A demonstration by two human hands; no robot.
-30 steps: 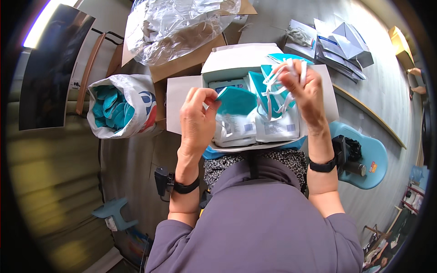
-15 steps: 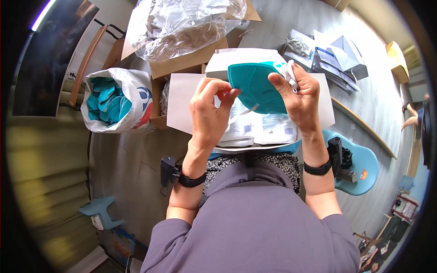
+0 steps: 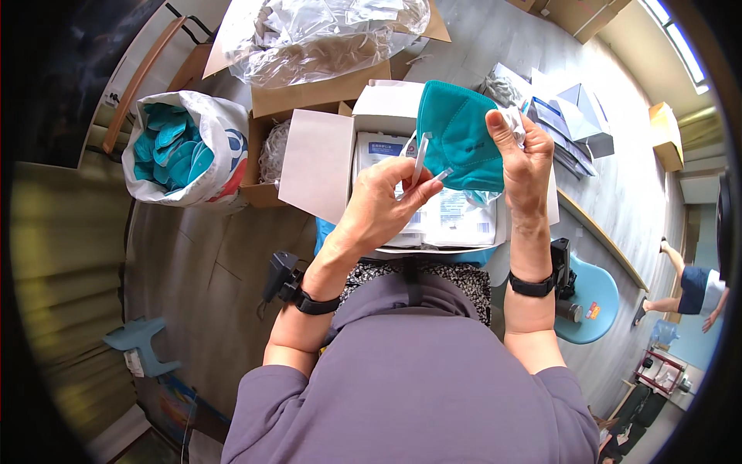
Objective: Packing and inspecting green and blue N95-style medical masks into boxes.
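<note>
A teal folded face mask (image 3: 457, 139) is up in the air over an open white box. My right hand (image 3: 527, 174) grips its right edge, thumb in front, together with some bunched white material. On the other side, my left hand (image 3: 377, 207) pinches a thin white strap (image 3: 420, 158) hanging by the mask's lower left edge. Below both hands, printed white packets (image 3: 461, 220) lie inside the white box (image 3: 315, 164), whose flaps are spread. The mask and my hands hide part of the box's contents.
A white bag (image 3: 219, 127) full of teal masks (image 3: 174, 151) stands at left. Behind the box, a carton (image 3: 309, 99) holds clear plastic. Flattened boxes (image 3: 553, 124) lie at back right. A blue stool (image 3: 595, 305) is near my right arm; another person (image 3: 692, 290) is at far right.
The mask has been raised and tilted more upright, moving slightly right with my right hand. My left hand has shifted right and lower, onto the strap. A person has come further into view at far right.
</note>
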